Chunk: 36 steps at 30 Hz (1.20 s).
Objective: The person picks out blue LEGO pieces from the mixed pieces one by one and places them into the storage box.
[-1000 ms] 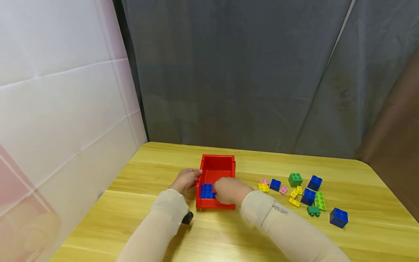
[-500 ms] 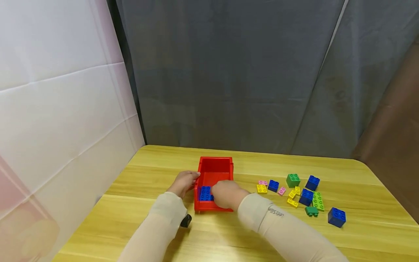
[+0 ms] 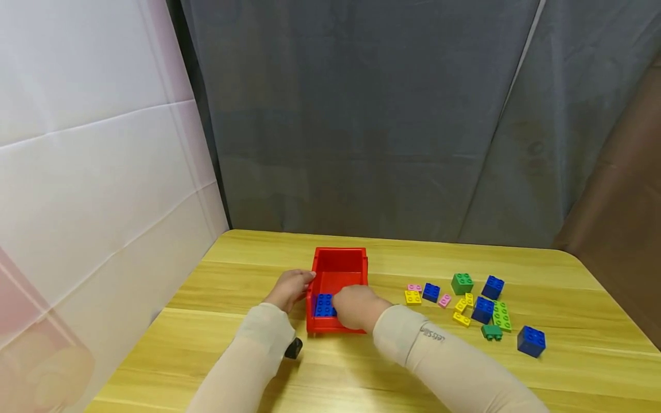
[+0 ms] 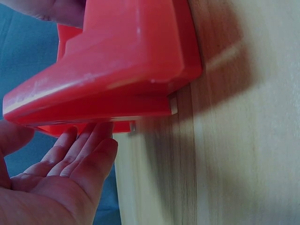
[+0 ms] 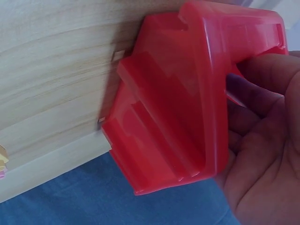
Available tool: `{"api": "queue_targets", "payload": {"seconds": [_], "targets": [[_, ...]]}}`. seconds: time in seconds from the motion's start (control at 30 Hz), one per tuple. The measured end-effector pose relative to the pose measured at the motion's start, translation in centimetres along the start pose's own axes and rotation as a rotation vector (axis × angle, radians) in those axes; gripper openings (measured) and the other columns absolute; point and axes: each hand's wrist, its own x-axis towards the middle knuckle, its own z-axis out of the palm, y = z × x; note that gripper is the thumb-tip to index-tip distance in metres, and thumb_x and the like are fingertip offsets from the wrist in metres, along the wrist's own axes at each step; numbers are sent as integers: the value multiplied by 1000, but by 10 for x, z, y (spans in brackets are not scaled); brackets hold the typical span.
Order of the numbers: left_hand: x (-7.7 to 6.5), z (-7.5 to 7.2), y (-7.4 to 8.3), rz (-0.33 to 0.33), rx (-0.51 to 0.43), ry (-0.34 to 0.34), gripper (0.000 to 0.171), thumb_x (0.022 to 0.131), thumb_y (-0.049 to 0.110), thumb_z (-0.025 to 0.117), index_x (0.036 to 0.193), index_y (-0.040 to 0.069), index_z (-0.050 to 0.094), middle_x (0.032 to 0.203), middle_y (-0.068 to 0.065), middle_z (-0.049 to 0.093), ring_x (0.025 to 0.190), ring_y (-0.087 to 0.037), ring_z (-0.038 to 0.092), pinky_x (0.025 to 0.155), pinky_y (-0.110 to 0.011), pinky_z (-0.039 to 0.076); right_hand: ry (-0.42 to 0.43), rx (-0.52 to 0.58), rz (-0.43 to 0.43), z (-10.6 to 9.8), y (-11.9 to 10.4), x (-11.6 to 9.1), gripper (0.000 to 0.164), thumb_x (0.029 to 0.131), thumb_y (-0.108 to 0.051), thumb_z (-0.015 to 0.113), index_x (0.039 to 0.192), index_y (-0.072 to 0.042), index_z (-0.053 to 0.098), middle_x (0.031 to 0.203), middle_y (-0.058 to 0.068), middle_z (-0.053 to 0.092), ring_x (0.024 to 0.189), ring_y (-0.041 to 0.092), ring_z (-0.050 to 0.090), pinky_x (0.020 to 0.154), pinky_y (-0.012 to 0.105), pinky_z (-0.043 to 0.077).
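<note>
A red plastic bin (image 3: 338, 276) stands on the table. Blue toy bricks (image 3: 324, 305) lie in its near left corner. My right hand (image 3: 356, 307) reaches into the bin over the near wall area, fingers curled down at a blue brick that they largely cover. In the right wrist view, the thumb and fingers of this hand (image 5: 262, 117) go in past the bin's rim (image 5: 213, 93). My left hand (image 3: 290, 288) rests against the bin's left side. The left wrist view shows its fingers (image 4: 89, 154) fairly straight at the red outer wall (image 4: 126, 61).
Loose toy bricks lie to the right on the wooden table (image 3: 222, 344): blue (image 3: 531, 341), green (image 3: 462, 283), light green (image 3: 501, 315), yellow (image 3: 412, 297) and pink (image 3: 444, 300). A dark cloth (image 3: 361, 115) hangs behind the table, a white sheet (image 3: 103, 172) at left.
The head view has shifted slightly. The right hand's fingers have moved a little over the blue bricks inside the bin. The left hand stays at the bin's side.
</note>
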Motion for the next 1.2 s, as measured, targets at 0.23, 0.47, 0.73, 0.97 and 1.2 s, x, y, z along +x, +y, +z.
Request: {"api": "queue_targets", "payload": {"seconds": [0.23, 0.47, 0.73, 0.97, 1.2], "targets": [[2, 1, 7, 0, 15, -12, 42, 101, 20, 48, 132, -8, 50, 128, -22, 55, 116, -35, 53, 104, -44, 42, 1, -29, -3, -3, 5, 2, 11, 90, -22, 66, 93, -13, 70, 82, 2, 65, 67, 17, 54, 77, 31, 55], [4, 3, 11, -14, 13, -16, 42, 100, 20, 49, 132, -7, 51, 128, -20, 55, 115, -34, 53, 104, -43, 42, -22, -31, 20, -3, 9, 4, 12, 91, -23, 66, 94, -12, 70, 83, 2, 65, 69, 18, 53, 81, 31, 54], [4, 5, 7, -3, -7, -20, 39, 100, 18, 49, 130, -8, 52, 122, -20, 58, 107, -31, 55, 101, -41, 45, -29, -23, 27, 1, 7, 4, 11, 92, -21, 63, 91, -11, 69, 81, 2, 63, 68, 19, 53, 79, 33, 54], [2, 4, 4, -2, -10, -7, 37, 100, 17, 49, 127, -8, 54, 115, -19, 59, 100, -27, 56, 97, -38, 48, -34, -7, 24, 4, 4, 4, 11, 92, -21, 64, 94, -11, 69, 83, 3, 63, 69, 19, 53, 78, 34, 54], [0, 2, 0, -13, -10, 0, 39, 100, 18, 49, 128, -9, 52, 119, -19, 58, 105, -30, 55, 100, -41, 46, 63, 39, -69, 2, 8, -2, 18, 94, -20, 61, 106, -10, 70, 97, 4, 68, 84, 18, 60, 88, 34, 53]]}}
